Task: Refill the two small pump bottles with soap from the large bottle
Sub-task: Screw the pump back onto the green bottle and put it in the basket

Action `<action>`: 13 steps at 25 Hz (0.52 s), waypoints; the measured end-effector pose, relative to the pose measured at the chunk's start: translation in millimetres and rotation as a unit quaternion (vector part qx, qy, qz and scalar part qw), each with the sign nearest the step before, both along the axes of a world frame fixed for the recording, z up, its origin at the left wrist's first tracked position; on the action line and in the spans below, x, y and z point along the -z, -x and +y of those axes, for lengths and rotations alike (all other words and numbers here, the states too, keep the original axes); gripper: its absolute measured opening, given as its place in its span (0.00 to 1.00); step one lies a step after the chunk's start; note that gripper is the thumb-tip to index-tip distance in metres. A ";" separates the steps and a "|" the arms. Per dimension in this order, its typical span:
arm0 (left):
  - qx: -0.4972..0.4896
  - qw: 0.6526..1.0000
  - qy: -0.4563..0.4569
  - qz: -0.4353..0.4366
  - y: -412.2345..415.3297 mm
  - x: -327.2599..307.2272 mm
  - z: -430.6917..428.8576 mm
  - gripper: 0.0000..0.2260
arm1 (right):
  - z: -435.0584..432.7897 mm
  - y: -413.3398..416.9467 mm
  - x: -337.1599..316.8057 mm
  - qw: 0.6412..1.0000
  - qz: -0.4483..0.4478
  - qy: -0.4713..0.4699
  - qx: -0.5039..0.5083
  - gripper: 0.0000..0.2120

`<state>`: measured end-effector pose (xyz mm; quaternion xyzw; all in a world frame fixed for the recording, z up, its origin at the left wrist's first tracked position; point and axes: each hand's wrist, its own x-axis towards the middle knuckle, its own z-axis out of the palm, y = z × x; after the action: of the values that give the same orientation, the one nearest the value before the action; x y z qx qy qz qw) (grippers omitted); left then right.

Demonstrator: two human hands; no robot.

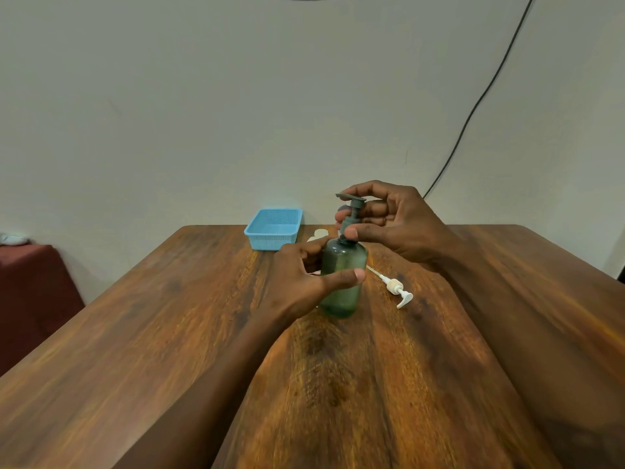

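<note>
Green translucent plastic pump bottle [342, 292] stands upright mid-table on the dark-grained wooden table [169, 316], long axis vertical. Its dark green pump head [353, 200] is on top, spout pointing left.

Left hand [297, 282] comes in from the near left and wraps the bottle's body. The thumb lies flat across the front, and the fingers curl round the far side, mostly out of sight. Right hand [395, 221] reaches in from the right, higher up. Its thumb presses at the collar where pump meets neck, its fingers curl round behind the stem, and the index finger arches over the pump head. Both hands have hold of it, one low, one high.

At the far left a dark red covered surface [30, 282] is cut off by the frame edge. A light blue perforated plastic basket [270, 244] sits at the table's back edge. Just right of it a pale whitish object [318, 234] peeks out behind the left hand, too hidden to identify. Right of the bottle a loose white pump with dip tube [395, 287] lies flat, tube end aimed toward the bottle and partly hidden behind it. A black cable [473, 110] runs diagonally up the wall.
</note>
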<state>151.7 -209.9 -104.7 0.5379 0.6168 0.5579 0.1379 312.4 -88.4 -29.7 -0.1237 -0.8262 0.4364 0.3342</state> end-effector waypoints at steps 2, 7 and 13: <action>0.028 0.999 0.013 -0.028 0.4 -0.7 2.7 0.33 | 3.3 -7.1 -2.6 0.997 -0.015 0.037 -0.072 0.27; 0.000 1.000 -0.005 0.015 -13.8 -2.7 6.2 0.27 | 6.7 -12.3 -6.7 0.997 -0.063 -0.011 -0.051 0.29; -0.076 0.993 -0.062 0.073 -27.0 1.2 16.5 0.36 | -10.0 8.0 1.5 0.940 -0.036 -0.179 0.288 0.34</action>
<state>178.8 -193.4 -105.9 0.5360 0.6287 0.5632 0.0164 304.3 -98.4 -31.1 -0.3097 -0.8311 0.1620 0.4325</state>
